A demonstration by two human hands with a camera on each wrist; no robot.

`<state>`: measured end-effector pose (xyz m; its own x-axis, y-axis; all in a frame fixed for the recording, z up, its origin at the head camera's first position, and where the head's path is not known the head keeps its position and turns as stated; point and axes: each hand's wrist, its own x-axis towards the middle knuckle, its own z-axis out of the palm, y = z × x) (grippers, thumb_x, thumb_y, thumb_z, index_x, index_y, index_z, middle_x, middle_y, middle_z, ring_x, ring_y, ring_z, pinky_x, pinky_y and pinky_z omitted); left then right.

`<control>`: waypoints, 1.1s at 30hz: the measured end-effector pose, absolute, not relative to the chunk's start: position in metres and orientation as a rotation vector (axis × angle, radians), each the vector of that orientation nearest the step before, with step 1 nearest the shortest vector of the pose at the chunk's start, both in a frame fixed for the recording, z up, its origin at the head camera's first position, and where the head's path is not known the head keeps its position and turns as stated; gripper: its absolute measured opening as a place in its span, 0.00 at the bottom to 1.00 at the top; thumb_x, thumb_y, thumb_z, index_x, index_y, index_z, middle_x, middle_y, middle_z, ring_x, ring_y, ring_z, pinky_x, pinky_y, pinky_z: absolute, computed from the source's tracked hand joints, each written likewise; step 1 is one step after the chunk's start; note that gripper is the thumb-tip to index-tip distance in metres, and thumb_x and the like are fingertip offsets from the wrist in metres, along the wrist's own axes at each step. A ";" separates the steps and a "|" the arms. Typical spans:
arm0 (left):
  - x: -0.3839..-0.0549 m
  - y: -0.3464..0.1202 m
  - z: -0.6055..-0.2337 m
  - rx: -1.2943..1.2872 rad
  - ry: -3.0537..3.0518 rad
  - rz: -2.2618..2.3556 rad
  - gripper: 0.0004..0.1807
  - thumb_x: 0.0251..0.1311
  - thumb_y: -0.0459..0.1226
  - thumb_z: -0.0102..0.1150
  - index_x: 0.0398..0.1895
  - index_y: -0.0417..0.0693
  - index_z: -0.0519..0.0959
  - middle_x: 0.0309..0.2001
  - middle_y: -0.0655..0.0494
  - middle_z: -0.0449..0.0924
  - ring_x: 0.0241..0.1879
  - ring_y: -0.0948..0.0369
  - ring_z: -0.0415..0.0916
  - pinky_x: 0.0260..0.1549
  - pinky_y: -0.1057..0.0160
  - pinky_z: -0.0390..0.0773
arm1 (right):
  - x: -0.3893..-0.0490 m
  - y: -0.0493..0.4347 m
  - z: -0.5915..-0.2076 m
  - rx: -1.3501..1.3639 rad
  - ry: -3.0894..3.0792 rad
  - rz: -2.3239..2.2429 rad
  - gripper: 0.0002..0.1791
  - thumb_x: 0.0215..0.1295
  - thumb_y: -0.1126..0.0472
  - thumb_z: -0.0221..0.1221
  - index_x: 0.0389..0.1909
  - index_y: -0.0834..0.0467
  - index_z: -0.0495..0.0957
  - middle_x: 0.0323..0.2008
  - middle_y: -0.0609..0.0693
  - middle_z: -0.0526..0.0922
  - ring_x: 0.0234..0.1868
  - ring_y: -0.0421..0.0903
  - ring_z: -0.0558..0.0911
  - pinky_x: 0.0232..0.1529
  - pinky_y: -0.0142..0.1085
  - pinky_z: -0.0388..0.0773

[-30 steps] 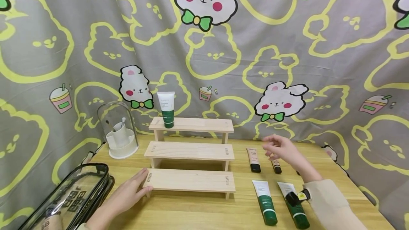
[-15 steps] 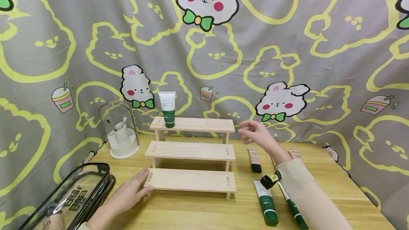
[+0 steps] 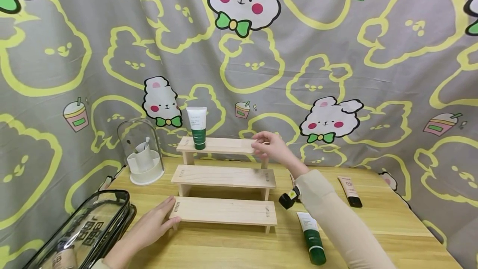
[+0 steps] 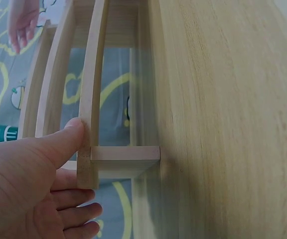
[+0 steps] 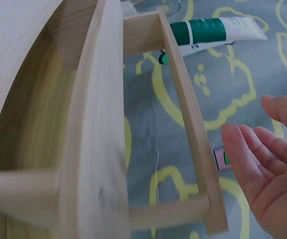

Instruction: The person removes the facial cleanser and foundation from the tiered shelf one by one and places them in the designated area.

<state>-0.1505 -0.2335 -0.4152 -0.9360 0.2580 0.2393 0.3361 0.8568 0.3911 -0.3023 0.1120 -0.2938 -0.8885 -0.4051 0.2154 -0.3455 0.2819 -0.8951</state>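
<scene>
A three-tier wooden display shelf (image 3: 224, 210) stands on the table. My left hand (image 3: 151, 225) grips the left end of its lowest board; the left wrist view shows the thumb (image 4: 66, 142) against the board edge and the other fingers at its end. At the right end of the top board, my right hand (image 3: 275, 148) hovers with loosely bent fingers. Nothing lies between those fingers (image 5: 245, 159) in the right wrist view. A white and green squeeze tube (image 3: 198, 130) stands on its cap at the top board's left end.
Right of the shelf lie another green and white tube (image 3: 311, 238) and a BB cream tube (image 3: 350, 192); the right sleeve covers other tubes. To the left are a clear zip case (image 3: 86, 227) and a white brush holder (image 3: 145, 165) under a clear dome. A patterned curtain (image 3: 257, 107) hangs behind.
My right hand has moved left, from above the tubes on the right to the top board's right end. The left hand keeps its place on the lowest board.
</scene>
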 end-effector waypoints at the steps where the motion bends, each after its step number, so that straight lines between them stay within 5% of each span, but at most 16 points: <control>1: -0.150 -0.233 -0.415 -0.457 -2.860 -0.647 0.35 0.61 0.47 0.55 0.61 0.27 0.64 0.62 0.32 0.61 0.60 0.41 0.61 0.57 0.44 0.61 | -0.303 0.107 -0.292 -0.727 2.467 -1.702 0.20 0.63 0.61 0.59 0.51 0.69 0.70 0.37 0.59 0.78 0.36 0.57 0.80 0.35 0.46 0.81; 12: -0.149 -0.232 -0.412 -0.443 -2.888 -0.638 0.34 0.61 0.46 0.56 0.61 0.28 0.64 0.61 0.32 0.61 0.59 0.41 0.61 0.56 0.44 0.63 | -0.311 0.055 -0.271 -0.853 2.428 -1.716 0.18 0.61 0.63 0.60 0.50 0.65 0.71 0.36 0.57 0.77 0.35 0.54 0.80 0.30 0.41 0.82; 33: -0.150 -0.234 -0.415 -0.449 -2.877 -0.641 0.35 0.61 0.48 0.55 0.61 0.28 0.65 0.62 0.32 0.61 0.60 0.41 0.61 0.56 0.44 0.62 | -0.310 -0.014 -0.229 -1.042 2.512 -1.736 0.27 0.61 0.63 0.60 0.62 0.53 0.67 0.54 0.59 0.71 0.52 0.49 0.74 0.31 0.36 0.81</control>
<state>-0.1499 -0.2338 -0.4146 -0.9421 0.2545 0.2183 0.3231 0.8632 0.3880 -0.3098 -0.0142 -0.2291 -0.7882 -0.4563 0.4131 -0.5477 0.2137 -0.8089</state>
